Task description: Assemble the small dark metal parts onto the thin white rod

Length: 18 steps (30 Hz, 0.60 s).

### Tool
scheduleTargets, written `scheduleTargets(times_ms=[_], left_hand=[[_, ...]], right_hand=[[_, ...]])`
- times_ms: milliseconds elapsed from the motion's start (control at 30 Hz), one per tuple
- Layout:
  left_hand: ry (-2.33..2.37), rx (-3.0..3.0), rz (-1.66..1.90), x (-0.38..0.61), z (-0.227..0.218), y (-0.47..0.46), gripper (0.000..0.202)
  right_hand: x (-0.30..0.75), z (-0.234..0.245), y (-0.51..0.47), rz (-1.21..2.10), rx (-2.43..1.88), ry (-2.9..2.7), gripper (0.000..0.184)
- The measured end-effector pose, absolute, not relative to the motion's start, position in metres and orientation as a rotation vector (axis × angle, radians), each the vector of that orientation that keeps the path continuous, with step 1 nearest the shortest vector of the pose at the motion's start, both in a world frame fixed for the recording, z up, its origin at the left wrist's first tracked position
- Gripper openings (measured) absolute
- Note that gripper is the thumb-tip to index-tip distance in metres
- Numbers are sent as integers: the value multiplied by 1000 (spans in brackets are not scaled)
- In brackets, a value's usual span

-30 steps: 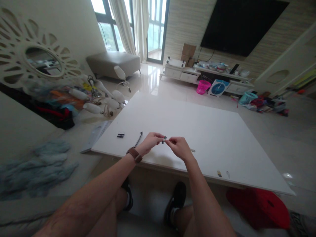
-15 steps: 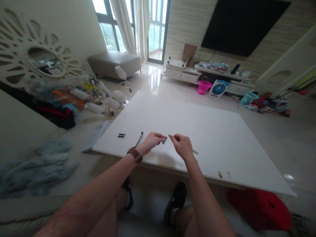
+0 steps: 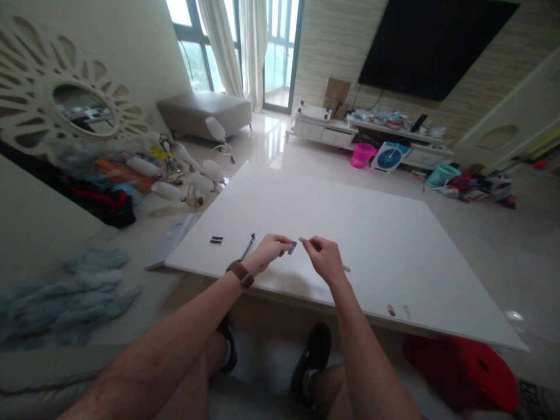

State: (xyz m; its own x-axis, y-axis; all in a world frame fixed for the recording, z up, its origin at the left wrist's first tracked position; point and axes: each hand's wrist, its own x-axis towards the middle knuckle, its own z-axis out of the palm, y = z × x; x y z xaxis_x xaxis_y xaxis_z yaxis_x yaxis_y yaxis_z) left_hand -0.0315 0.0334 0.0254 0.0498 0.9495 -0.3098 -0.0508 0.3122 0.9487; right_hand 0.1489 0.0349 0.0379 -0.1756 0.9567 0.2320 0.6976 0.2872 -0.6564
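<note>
Small dark bar (image 3: 292, 249) pinched over a white table (image 3: 350, 213)

At the bottom of the frame we see 2 dark shoes (image 3: 321, 344), with a red cloth item (image 3: 464, 373) in the lower right corner. By the table's near edge, right of centre, lie a small yellowish piece (image 3: 391, 310) and a clear piece. At mid-frame, we find the left hand (image 3: 271, 251) gripping the bar between thumb and fingers. Just beside it, the right hand (image 3: 324, 256) has its fingertips closed on a small pale piece (image 3: 301, 239), too tiny for us to identify. Left of centre, we see a dark-headed stick (image 3: 248, 247) and 2 black strips (image 3: 216, 240) lying on the table. Farther off, we spot a pink basket (image 3: 363, 155) and a fan (image 3: 389, 156) at upper right, below a television (image 3: 433, 46).
</note>
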Motion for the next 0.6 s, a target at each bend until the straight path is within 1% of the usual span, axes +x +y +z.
scheduleTargets(times_ms=[100,233,400,600], left_hand=[[1256,960,975,-31,25,33,15],[1239,958,970,-31,24,33,18],[1259,973,989,-34,24,34,17],[1244,1024,954,-30,26,30,17]], right_hand=[[148,37,34,622,-1438,-2053,47],[149,38,36,474,-1572,-1884,47],[148,40,33,579,-1425,-2007,46],[146,40,33,513,-1476,-1975,47]])
